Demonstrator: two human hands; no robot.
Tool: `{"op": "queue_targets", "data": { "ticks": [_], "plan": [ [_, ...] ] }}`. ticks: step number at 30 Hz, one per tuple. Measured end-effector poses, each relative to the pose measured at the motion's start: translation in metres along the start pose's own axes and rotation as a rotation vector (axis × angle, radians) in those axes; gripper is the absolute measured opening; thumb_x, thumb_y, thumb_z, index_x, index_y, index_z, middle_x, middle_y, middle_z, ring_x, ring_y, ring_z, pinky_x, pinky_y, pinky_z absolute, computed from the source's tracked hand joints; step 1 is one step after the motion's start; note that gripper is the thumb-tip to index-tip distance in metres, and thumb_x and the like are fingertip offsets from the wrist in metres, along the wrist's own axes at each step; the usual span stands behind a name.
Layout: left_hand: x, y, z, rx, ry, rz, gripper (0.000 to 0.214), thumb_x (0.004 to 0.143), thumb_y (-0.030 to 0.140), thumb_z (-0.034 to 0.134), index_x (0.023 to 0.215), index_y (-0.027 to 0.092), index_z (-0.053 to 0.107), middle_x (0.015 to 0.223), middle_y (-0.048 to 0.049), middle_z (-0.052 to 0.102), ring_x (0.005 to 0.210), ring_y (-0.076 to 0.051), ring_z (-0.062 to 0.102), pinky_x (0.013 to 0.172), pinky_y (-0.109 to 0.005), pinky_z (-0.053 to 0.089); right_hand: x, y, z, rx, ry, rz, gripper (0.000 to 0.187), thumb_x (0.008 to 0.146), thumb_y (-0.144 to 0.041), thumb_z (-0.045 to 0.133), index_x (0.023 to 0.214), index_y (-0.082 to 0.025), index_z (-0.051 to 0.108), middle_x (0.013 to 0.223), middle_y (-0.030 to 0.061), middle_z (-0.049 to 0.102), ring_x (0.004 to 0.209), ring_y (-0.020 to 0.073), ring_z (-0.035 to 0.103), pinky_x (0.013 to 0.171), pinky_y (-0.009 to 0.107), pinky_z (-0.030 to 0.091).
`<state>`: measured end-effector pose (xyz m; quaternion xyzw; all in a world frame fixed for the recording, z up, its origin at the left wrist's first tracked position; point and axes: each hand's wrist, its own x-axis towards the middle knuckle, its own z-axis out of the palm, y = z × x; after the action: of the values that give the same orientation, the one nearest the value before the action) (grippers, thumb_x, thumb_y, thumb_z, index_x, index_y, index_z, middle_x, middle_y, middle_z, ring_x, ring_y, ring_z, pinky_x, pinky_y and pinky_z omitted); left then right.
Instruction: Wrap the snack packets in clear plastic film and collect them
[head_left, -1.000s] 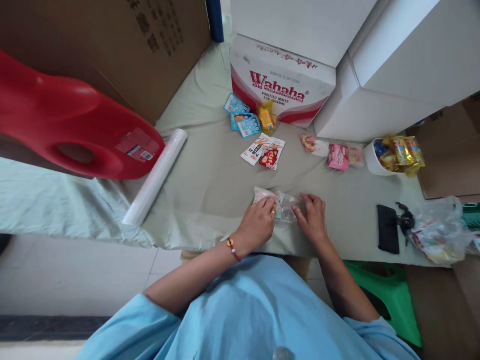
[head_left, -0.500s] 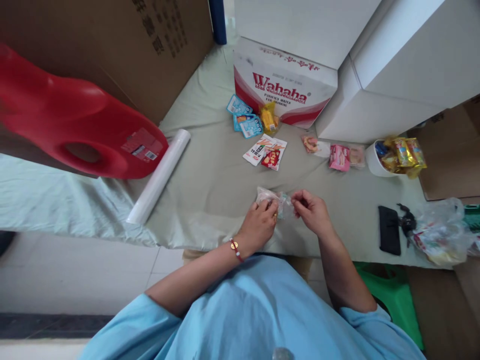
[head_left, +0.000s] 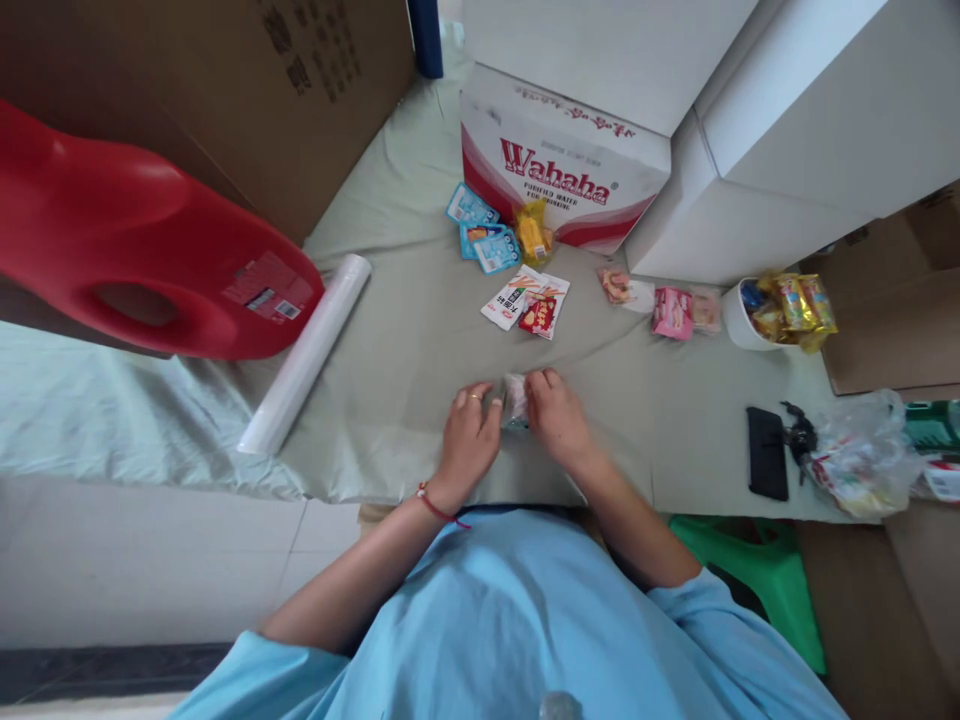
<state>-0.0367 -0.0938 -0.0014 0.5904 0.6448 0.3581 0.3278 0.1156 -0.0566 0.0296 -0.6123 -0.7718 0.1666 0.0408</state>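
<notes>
A small clear plastic packet (head_left: 514, 400) with whitish contents lies low over the cloth, close to the near edge. My left hand (head_left: 472, 430) is closed at the packet's left end, thumb and fingers curled, a ring on one finger. From the other side, my right hand (head_left: 556, 418) grips the packet's right end, its fingers bent over the plastic. Both hands partly cover the packet, so its full shape and what is inside are hidden. Beyond the hands lie white and red snack sachets (head_left: 517, 300).
Blue sachets (head_left: 495, 252) and a yellow packet (head_left: 532, 235) rest against the Wahaha carton (head_left: 562, 170). Pink packets (head_left: 672, 313) lie beside a white tub (head_left: 740, 322). At left are a plastic film roll (head_left: 307, 350) and a red jug (head_left: 172, 240); at right, a black phone (head_left: 766, 452).
My right hand has moved left onto the packet, and my left hand has shifted left to its other end. The packet moved slightly left and looks more compact.
</notes>
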Motion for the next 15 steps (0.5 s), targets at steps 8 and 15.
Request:
{"op": "queue_targets", "data": {
  "ticks": [8,15],
  "plan": [
    [0.011,0.026,0.003,-0.533,-0.114,-0.315,0.043,0.098,0.053,0.055,0.123,0.019,0.064,0.119,-0.0133,0.076,0.113,-0.028,0.073,0.101,-0.044,0.057,-0.022,-0.018,0.009,-0.137,0.082,-0.065,0.044,0.098,-0.039,0.068,0.132,-0.014,0.058,0.123,0.0188,0.060,0.113,0.0341,0.054,0.092,0.046,0.050],
    [0.002,0.047,-0.016,-0.680,-0.226,-0.280,0.044,0.093,0.054,0.064,0.119,0.019,0.062,0.118,-0.0123,0.078,0.109,-0.026,0.075,0.101,-0.044,0.055,-0.039,0.013,0.007,0.061,0.246,-0.046,0.037,0.103,-0.021,0.050,0.138,-0.018,0.062,0.132,0.0164,0.063,0.114,0.0282,0.058,0.099,0.042,0.051]
  ]
}}
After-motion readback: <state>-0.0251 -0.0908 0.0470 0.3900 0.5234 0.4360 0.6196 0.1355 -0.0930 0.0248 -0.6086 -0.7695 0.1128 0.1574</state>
